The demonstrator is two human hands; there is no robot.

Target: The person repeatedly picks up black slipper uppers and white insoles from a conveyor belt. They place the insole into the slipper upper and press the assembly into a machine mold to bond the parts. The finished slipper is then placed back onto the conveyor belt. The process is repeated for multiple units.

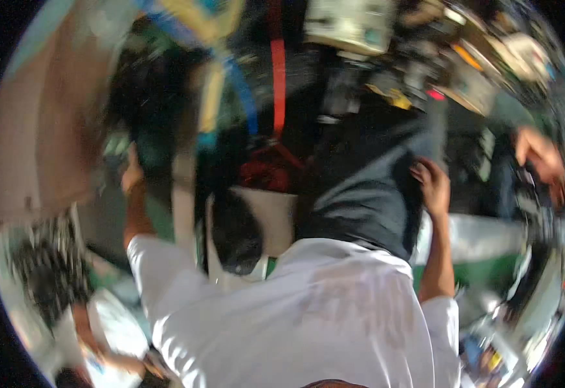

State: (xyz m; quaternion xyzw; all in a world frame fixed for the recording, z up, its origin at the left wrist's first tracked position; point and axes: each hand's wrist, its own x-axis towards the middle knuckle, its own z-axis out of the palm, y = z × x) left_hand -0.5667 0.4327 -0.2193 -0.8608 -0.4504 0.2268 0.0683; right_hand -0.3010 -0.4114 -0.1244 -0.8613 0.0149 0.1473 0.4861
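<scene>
My left hand reaches out to the left, beside a dark, blurred piece of equipment. One of its fingers points forward, and I make out nothing held in it. Close to the right side of my dark trousers, my right hand hangs with loosely bent fingers, a little apart. No object shows in that hand. Motion blur hides whether either hand touches anything.
A red strap and a blue-and-yellow frame stand ahead. A pale box-shaped unit is beyond my legs. Another person's hand shows at right; a person in white is at lower left.
</scene>
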